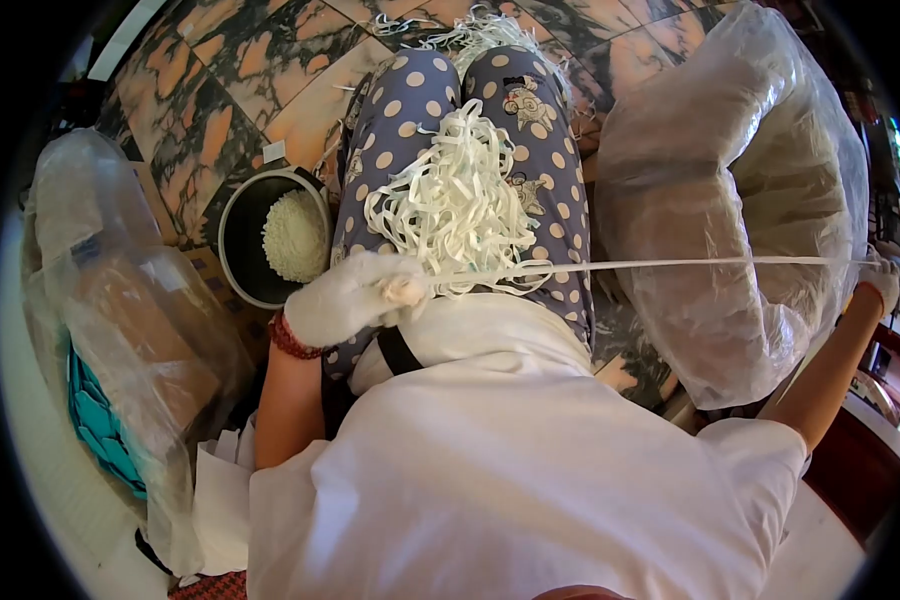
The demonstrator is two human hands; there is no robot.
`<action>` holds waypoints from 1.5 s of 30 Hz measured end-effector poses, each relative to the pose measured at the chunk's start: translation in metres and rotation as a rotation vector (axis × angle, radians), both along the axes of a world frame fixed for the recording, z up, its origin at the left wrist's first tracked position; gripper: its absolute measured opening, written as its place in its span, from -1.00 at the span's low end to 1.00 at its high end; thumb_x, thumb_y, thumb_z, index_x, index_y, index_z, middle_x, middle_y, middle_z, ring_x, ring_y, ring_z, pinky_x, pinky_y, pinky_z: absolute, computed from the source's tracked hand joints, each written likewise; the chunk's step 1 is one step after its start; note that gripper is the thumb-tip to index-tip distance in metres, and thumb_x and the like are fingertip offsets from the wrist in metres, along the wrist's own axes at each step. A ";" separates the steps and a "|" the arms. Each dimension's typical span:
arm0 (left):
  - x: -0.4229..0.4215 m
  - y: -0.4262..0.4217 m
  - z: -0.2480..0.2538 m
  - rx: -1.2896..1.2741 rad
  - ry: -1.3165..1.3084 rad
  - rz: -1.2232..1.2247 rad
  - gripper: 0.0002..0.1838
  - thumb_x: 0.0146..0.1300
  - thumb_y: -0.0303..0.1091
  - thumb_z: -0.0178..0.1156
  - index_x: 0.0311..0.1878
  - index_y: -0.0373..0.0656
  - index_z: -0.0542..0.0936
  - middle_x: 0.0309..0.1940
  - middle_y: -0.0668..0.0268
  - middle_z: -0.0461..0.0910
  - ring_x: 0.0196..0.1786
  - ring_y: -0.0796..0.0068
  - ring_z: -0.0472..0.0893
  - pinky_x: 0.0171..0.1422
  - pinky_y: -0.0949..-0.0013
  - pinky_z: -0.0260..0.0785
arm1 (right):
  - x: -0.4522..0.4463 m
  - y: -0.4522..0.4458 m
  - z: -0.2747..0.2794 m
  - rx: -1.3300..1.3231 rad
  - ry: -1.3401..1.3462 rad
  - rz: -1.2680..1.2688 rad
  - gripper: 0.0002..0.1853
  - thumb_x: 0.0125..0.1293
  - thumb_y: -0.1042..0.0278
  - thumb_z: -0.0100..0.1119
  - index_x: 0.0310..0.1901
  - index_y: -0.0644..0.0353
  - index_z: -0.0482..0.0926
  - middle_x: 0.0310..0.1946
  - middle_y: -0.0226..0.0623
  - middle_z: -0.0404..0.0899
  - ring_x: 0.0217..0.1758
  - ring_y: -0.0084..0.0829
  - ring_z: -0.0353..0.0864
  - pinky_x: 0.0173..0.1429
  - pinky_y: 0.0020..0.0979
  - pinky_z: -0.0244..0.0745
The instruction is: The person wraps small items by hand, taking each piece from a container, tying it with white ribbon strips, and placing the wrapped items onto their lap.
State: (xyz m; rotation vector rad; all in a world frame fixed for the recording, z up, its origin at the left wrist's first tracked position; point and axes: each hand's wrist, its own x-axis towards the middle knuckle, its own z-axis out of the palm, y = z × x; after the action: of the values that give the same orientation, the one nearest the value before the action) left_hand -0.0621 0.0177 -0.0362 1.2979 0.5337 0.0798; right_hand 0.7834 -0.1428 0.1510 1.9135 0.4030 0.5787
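Note:
A narrow white ribbon-like strip [670,263] is stretched taut across my lap, almost level. My left hand [345,298], in a white glove with bare fingertips, is closed on its left end, close to my waist. Far out at the right edge, my right hand [882,280], also gloved, is closed at the strip's other end; its fingers are small and partly dim there. On my thighs lies a loose heap of tangled white strips [460,200], just beyond the left hand.
Left of my legs stands a metal pot [238,240] holding small white pieces [297,237]. A clear plastic bag [120,290] with teal items [100,425] is farther left. At right sits a big plastic-lined bag [670,200]. More strips [490,35] lie on the marble-patterned floor [270,60].

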 end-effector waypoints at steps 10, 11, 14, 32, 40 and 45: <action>-0.016 0.009 -0.022 -0.400 -0.176 0.672 -0.75 0.48 -0.35 -0.01 0.09 -0.24 0.51 -0.35 0.48 0.41 -0.52 0.81 0.23 -0.49 0.67 0.05 | -0.221 0.044 -0.097 1.002 1.604 0.037 -0.61 0.37 0.35 0.22 0.22 0.12 0.56 0.01 -0.30 0.64 -0.05 -0.53 0.62 -0.12 -0.47 0.53; -0.024 0.015 -0.032 -0.463 -0.231 0.791 -0.77 0.47 -0.39 0.01 0.10 -0.23 0.51 -0.32 0.48 0.42 -0.50 0.81 0.24 -0.48 0.67 0.07 | -0.233 0.047 -0.098 0.909 1.552 0.083 -0.62 0.36 0.35 0.23 0.20 0.13 0.57 -0.01 -0.29 0.65 -0.06 -0.51 0.64 -0.10 -0.47 0.54; -0.060 0.030 -0.075 -0.533 -0.268 1.103 -0.78 0.44 -0.50 0.09 0.11 -0.20 0.51 -0.23 0.44 0.46 -0.42 0.80 0.26 -0.44 0.68 0.12 | -0.254 0.056 -0.100 0.799 0.929 0.467 -0.67 0.36 0.36 0.26 0.14 0.15 0.62 -0.05 -0.29 0.70 -0.09 -0.47 0.69 -0.05 -0.46 0.57; -0.078 0.036 -0.143 0.695 0.967 0.912 -0.48 0.41 -0.17 0.22 0.34 -0.24 0.53 0.28 0.01 0.58 0.32 0.02 0.56 0.44 0.16 0.34 | -0.549 0.068 -0.204 0.688 1.722 0.995 -0.63 0.16 0.42 0.39 0.03 0.00 0.65 -0.20 -0.25 0.59 -0.14 -0.15 0.66 -0.12 -0.20 0.58; 0.013 0.015 -0.016 0.507 0.245 0.907 -0.62 0.41 -0.32 0.23 0.20 -0.31 0.56 0.08 0.20 0.63 0.26 0.40 0.58 0.38 0.37 0.38 | -0.546 0.063 -0.169 1.053 1.923 0.861 -0.84 0.18 0.60 0.32 -0.23 0.12 0.68 -0.32 -0.23 0.58 -0.27 -0.21 0.62 -0.15 -0.32 0.53; 0.084 -0.011 0.038 0.735 -0.236 0.369 -0.53 0.37 -0.29 0.30 0.26 -0.30 0.49 0.14 0.14 0.61 0.22 0.37 0.60 0.37 0.29 0.40 | -0.561 0.059 -0.124 1.118 1.905 0.916 -0.77 -0.01 0.61 0.41 -0.26 0.14 0.70 -0.34 -0.32 0.63 -0.29 -0.36 0.62 -0.25 -0.40 0.51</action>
State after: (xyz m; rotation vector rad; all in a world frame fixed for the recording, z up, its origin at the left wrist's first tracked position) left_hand 0.0218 0.0062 0.0019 1.8519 0.5544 0.7869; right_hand 0.2222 -0.0835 0.0275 2.6780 2.6338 -1.0214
